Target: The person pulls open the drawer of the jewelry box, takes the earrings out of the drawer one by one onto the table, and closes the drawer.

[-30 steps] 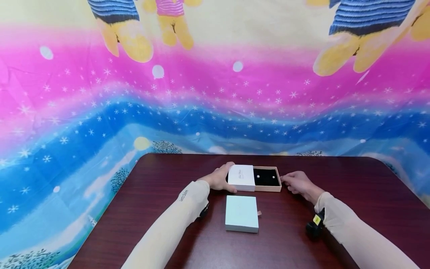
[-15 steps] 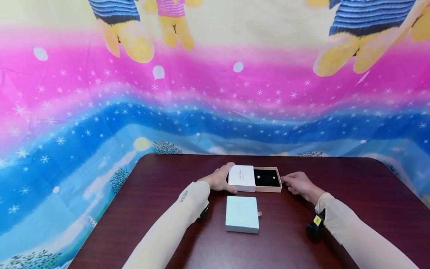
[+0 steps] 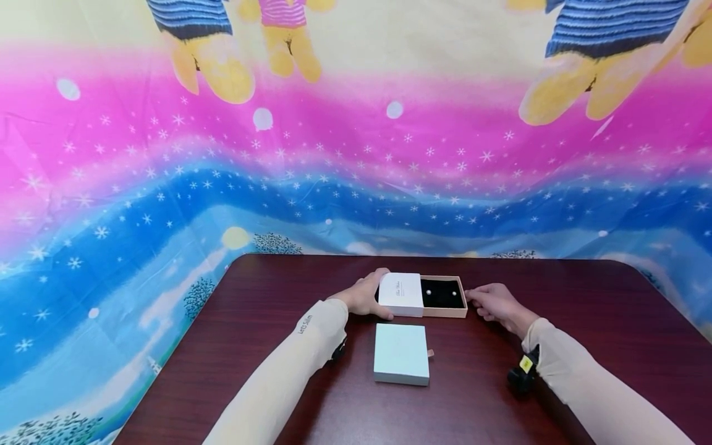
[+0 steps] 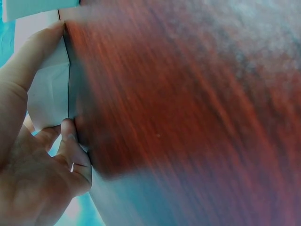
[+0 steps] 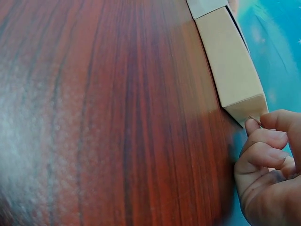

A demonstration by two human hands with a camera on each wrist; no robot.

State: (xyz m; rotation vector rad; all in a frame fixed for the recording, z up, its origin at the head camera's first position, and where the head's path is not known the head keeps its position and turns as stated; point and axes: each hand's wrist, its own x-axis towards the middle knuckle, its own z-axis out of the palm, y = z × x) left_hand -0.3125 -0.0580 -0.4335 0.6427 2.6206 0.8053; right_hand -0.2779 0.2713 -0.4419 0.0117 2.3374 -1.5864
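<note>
on the red-brown wood-grain table, my left hand clamps the white square cardboard sleeve; my right hand pinches the half-out tan cardboard drawer by its end. apparent step: sliding it; next likely requires steady sleeve, level travel.

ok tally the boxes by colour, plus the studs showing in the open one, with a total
White-sleeved drawer box: 1
Mint-green box: 1
Pearl-like studs showing: 2
Total: 4
</note>
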